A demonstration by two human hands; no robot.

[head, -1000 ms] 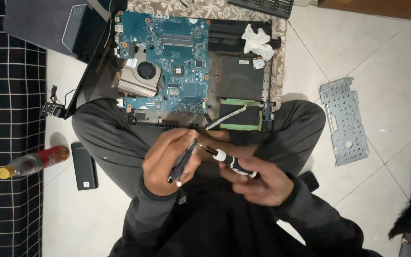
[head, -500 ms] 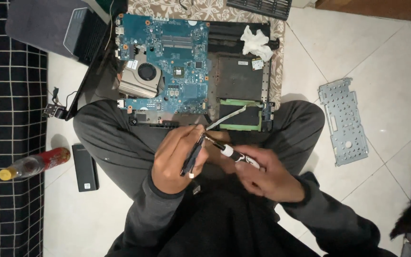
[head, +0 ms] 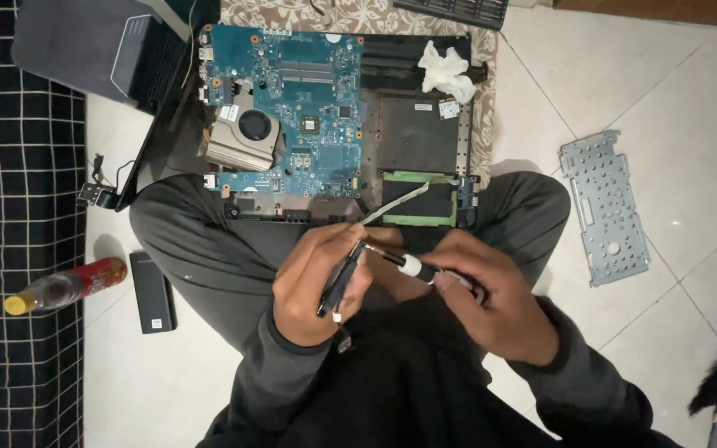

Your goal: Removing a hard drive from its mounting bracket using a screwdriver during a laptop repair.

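Head view looks straight down on a person sitting cross-legged on a pale tiled floor (head: pixel 674 99), both hands raised over the lap. Left hand (head: pixel 317 290) is curled shut around a slim dark part (head: pixel 335 286), a narrow black piece with a small pale end poking out at the bottom of the fist; the fingers wrap it closely, thumb pressed along its side. Right hand (head: pixel 495 303) is closed on a screwdriver (head: pixel 412 267) with a black and white handle, the shaft pointing toward ten o'clock so that its tip meets the top of the dark part just beside the left thumb. Both hands sit close together, almost touching, at the middle of the frame.

At twelve o'clock from the hands lies an opened laptop base (head: pixel 412 133) on a patterned cloth, its blue circuit board (head: pixel 292 99) bare, with a fan (head: pixel 255 126) at the board's left edge and a crumpled white tissue (head: pixel 446 70) at one o'clock. Well apart at three o'clock a grey perforated metal plate (head: pixel 606 207) lies flat on the tiles. At nine o'clock lie a small black block (head: pixel 153 292) and, farther out, a bottle (head: pixel 64 286) on its side with a yellow cap, against a black checked mat (head: pixel 18 207).
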